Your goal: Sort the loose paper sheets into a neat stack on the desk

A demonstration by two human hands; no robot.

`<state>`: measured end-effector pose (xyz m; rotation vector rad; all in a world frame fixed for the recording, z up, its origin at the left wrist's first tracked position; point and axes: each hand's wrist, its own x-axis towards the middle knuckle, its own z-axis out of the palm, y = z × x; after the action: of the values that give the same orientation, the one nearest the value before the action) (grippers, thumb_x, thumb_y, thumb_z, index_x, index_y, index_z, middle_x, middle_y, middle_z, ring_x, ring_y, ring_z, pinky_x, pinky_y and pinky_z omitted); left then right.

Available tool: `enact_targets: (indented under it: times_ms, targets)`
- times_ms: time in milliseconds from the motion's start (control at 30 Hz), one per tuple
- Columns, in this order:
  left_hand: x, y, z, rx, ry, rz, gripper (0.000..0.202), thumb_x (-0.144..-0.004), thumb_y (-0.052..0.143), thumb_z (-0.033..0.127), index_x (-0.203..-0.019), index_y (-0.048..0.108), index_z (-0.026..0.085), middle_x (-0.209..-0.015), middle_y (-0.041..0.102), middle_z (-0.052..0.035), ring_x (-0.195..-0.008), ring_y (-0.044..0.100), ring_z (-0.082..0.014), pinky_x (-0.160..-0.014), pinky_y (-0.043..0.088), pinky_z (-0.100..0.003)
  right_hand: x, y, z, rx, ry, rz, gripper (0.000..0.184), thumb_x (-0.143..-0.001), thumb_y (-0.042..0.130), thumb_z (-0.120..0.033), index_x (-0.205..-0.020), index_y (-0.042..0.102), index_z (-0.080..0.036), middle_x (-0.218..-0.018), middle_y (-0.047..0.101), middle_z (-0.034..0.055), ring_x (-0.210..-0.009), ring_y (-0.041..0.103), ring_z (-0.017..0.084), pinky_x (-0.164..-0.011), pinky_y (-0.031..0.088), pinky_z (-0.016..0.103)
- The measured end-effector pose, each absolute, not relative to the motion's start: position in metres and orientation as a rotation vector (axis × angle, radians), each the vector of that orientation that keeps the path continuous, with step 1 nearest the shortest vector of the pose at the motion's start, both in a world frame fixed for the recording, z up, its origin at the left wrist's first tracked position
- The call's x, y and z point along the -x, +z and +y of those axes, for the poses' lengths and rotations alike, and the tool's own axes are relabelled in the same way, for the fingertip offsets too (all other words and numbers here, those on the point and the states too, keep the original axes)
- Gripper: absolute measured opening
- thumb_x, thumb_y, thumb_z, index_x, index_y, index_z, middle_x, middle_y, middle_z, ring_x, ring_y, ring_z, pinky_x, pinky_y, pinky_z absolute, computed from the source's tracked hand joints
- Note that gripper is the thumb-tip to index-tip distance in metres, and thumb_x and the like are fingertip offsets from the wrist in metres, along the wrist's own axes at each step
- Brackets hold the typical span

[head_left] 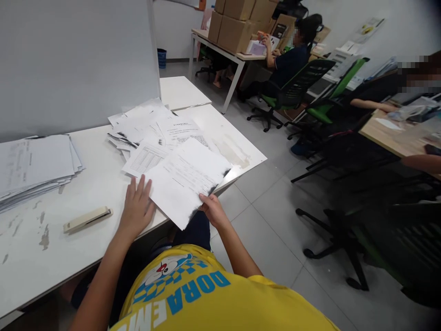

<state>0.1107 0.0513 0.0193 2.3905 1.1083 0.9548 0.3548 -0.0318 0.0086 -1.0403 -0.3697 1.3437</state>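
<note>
My right hand [214,210] pinches the near right edge of a printed paper sheet [186,177], whose right edge is smudged black. The sheet reaches past the edge of the white table [99,170], over my lap. My left hand [137,207] rests on the tabletop with its fingers spread, close to the sheet's left corner and holding nothing. Beyond the sheet lies a loose, untidy heap of printed papers [144,122], some with black smudges. A cream stapler [88,219] lies left of my left hand.
At the far left is a neater paper stack [37,161]. A grey partition [76,59] rises behind the table. Office chairs [303,87] stand to the right. One person [289,64] sits by cardboard boxes [230,32]; another person's arm [370,105] rests on a wooden desk [389,131].
</note>
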Motion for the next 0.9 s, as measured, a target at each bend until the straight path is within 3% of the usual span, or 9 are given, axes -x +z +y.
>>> enact_targets:
  times_ms: [67, 133, 233, 367, 500, 567, 667, 800, 900]
  targets:
    - [-0.118, 0.023, 0.026, -1.918, 1.141, 1.236, 0.075, -0.090, 0.060, 0.037, -0.156, 0.027, 0.028, -0.165, 0.024, -0.0102, -0.155, 0.013, -0.0310, -0.125, 0.016, -0.055, -0.340, 0.008, -0.034, 0.969, 1.306, -0.339, 0.042, -0.062, 0.089, -0.048, -0.061, 0.057, -0.022, -0.056, 0.065, -0.0021, -0.057, 0.066, 0.017, -0.056, 0.057, 0.029]
    - [-0.130, 0.028, 0.000, -1.377, 1.310, 1.278, 0.070, -0.093, 0.055, 0.046, -0.155, 0.029, 0.030, -0.164, 0.029, -0.0096, -0.151, 0.027, -0.0275, -0.123, 0.027, -0.047, -0.321, 0.007, -0.038, 0.900, 1.315, -0.307, 0.037, -0.063, 0.088, -0.049, -0.068, 0.064, -0.021, -0.059, 0.067, -0.0013, -0.063, 0.069, 0.020, -0.060, 0.058, 0.032]
    - [-0.145, 0.037, -0.021, -0.816, 1.397, 1.211, 0.063, -0.092, 0.051, 0.057, -0.147, 0.043, 0.028, -0.155, 0.045, -0.0082, -0.143, 0.043, -0.0260, -0.116, 0.040, -0.040, -0.291, 0.002, -0.046, 0.870, 1.439, -0.331, 0.038, -0.066, 0.085, -0.054, -0.070, 0.069, -0.020, -0.058, 0.067, 0.0011, -0.063, 0.069, 0.023, -0.057, 0.058, 0.034]
    - [-0.142, 0.040, -0.012, -0.554, 1.305, 1.177, 0.069, -0.079, 0.059, 0.072, -0.126, 0.064, 0.021, -0.128, 0.068, -0.0118, -0.119, 0.064, -0.0313, -0.098, 0.056, -0.043, -0.278, -0.011, -0.057, 0.910, 1.572, -0.434, 0.042, -0.068, 0.082, -0.056, -0.058, 0.062, -0.021, -0.052, 0.061, 0.0017, -0.066, 0.071, 0.027, -0.052, 0.056, 0.035]
    - [-0.120, 0.039, 0.010, -0.784, 1.201, 1.332, 0.070, -0.057, 0.083, 0.062, -0.108, 0.070, 0.015, -0.106, 0.075, -0.0135, -0.101, 0.070, -0.0326, -0.089, 0.059, -0.044, -0.297, -0.014, -0.058, 0.879, 1.588, -0.507, 0.034, -0.066, 0.083, -0.052, -0.077, 0.071, -0.022, -0.074, 0.074, 0.0047, -0.092, 0.073, 0.032, -0.080, 0.059, 0.045]
    - [-0.104, 0.044, 0.013, -1.011, 1.182, 1.382, 0.065, -0.061, 0.080, 0.064, -0.102, 0.072, 0.014, -0.103, 0.075, -0.0131, -0.099, 0.070, -0.0327, -0.089, 0.059, -0.045, -0.313, -0.009, -0.053, 0.858, 1.481, -0.465, 0.041, -0.065, 0.079, -0.055, -0.092, 0.072, -0.025, -0.093, 0.077, 0.0060, -0.105, 0.070, 0.033, -0.091, 0.056, 0.050]
    - [-0.073, 0.053, 0.001, -1.436, 1.166, 1.492, 0.052, -0.067, 0.077, 0.059, -0.100, 0.074, 0.019, -0.101, 0.076, -0.0083, -0.105, 0.069, -0.0319, -0.094, 0.058, -0.043, -0.341, 0.003, -0.043, 0.892, 1.276, -0.448, 0.050, -0.061, 0.080, -0.053, -0.103, 0.069, -0.028, -0.102, 0.076, 0.0059, -0.112, 0.067, 0.032, -0.097, 0.052, 0.052]
    - [-0.036, 0.057, -0.021, -1.965, 1.123, 1.375, 0.039, -0.075, 0.072, 0.056, -0.105, 0.074, 0.032, -0.098, 0.076, -0.0003, -0.105, 0.069, -0.0279, -0.093, 0.059, -0.037, -0.372, 0.014, -0.031, 0.978, 1.000, -0.565, 0.064, -0.059, 0.084, -0.043, -0.117, 0.062, -0.031, -0.117, 0.072, 0.0054, -0.118, 0.062, 0.027, -0.106, 0.047, 0.048]
    - [-0.026, 0.060, -0.021, -2.208, 1.105, 1.208, 0.035, -0.084, 0.065, 0.049, -0.116, 0.070, 0.035, -0.104, 0.076, 0.0008, -0.104, 0.070, -0.0253, -0.091, 0.060, -0.035, -0.383, 0.013, -0.024, 1.033, 0.902, -0.677, 0.072, -0.063, 0.081, -0.043, -0.128, 0.055, -0.030, -0.127, 0.066, 0.0079, -0.123, 0.059, 0.027, -0.109, 0.045, 0.048]
